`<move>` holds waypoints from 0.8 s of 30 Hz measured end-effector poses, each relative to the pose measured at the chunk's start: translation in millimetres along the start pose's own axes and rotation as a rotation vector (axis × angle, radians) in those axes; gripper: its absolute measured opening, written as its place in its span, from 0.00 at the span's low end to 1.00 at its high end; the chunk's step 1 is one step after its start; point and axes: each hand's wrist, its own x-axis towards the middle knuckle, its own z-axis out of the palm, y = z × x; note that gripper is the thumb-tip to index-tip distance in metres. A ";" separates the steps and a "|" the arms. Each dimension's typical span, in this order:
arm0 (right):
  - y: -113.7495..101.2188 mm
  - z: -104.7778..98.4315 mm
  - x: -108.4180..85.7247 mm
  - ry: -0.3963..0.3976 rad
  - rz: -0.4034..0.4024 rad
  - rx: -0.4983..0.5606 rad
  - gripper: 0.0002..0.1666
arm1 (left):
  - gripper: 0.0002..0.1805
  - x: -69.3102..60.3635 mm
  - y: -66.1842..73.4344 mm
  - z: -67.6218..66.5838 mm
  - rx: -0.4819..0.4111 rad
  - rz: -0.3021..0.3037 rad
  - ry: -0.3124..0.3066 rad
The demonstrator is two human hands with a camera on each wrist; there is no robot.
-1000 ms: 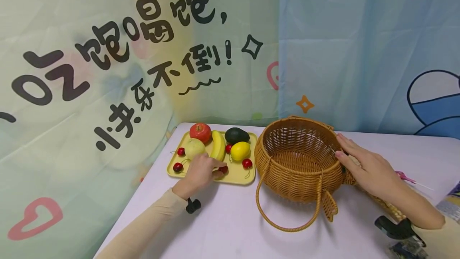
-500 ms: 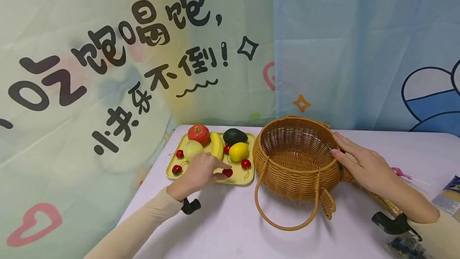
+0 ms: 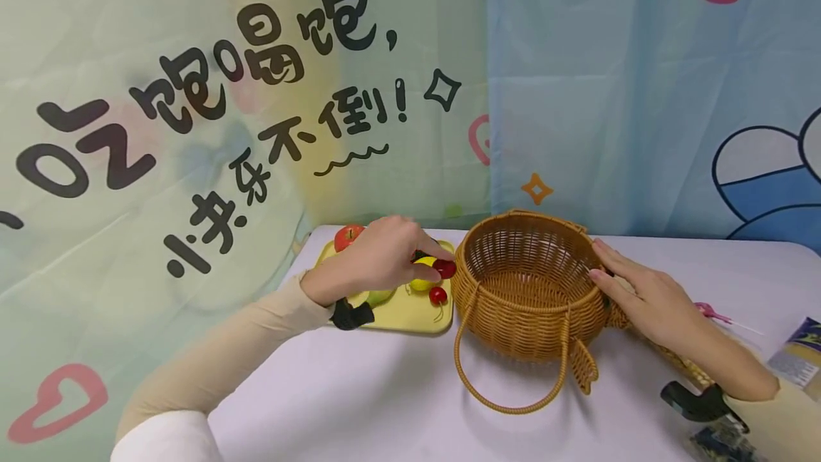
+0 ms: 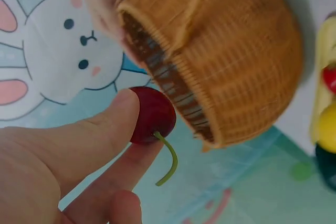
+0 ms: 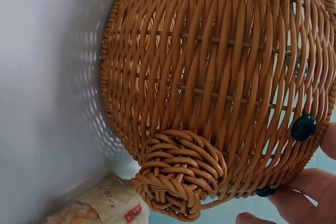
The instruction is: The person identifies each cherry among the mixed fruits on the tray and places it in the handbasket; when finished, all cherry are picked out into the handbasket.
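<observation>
My left hand (image 3: 378,252) pinches a dark red cherry (image 3: 445,268) between thumb and finger, just left of the wicker basket (image 3: 526,334). In the left wrist view the cherry (image 4: 153,116) has a green stem hanging down, and the basket's opening lies beyond it. My right hand (image 3: 654,298) rests its extended fingers against the right side of the basket's rim. Under the left hand is a yellow tray (image 3: 410,319). On it a red apple (image 3: 348,237), a lemon (image 3: 420,276) and another cherry (image 3: 438,296) show; the hand covers much of the other fruit.
The basket's handle (image 3: 513,410) hangs down toward the front. A pink-handled item (image 3: 712,312) and a packet (image 3: 802,351) lie on the right of the table. In the right wrist view, a bag (image 5: 113,203) stands near the basket's round snout. Printed curtains (image 3: 596,91) close off the back.
My left hand has lifted the cherry from the front of the tray and carried it up and right, close to the basket's rim. The right hand has stayed at the basket.
</observation>
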 end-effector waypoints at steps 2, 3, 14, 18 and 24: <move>-0.1 -0.7 -0.2 -0.007 0.012 0.002 0.39 | 0.17 14.4 4.8 -10.4 0.000 0.010 -0.045; -0.2 -0.9 -0.3 -0.011 0.017 0.002 0.39 | 0.17 22.0 6.8 -14.7 0.001 0.019 -0.068; -4.2 -2.4 -0.3 -0.018 0.017 0.015 0.39 | 0.18 102.5 20.3 -23.4 0.002 0.133 -0.273; -4.2 -2.4 -0.6 -0.014 0.010 0.011 0.39 | 0.18 126.3 27.4 -15.2 0.008 0.151 -0.291; -2.9 -4.3 -2.2 -0.007 0.016 0.009 0.39 | 0.18 163.3 37.0 8.1 0.130 0.153 -0.285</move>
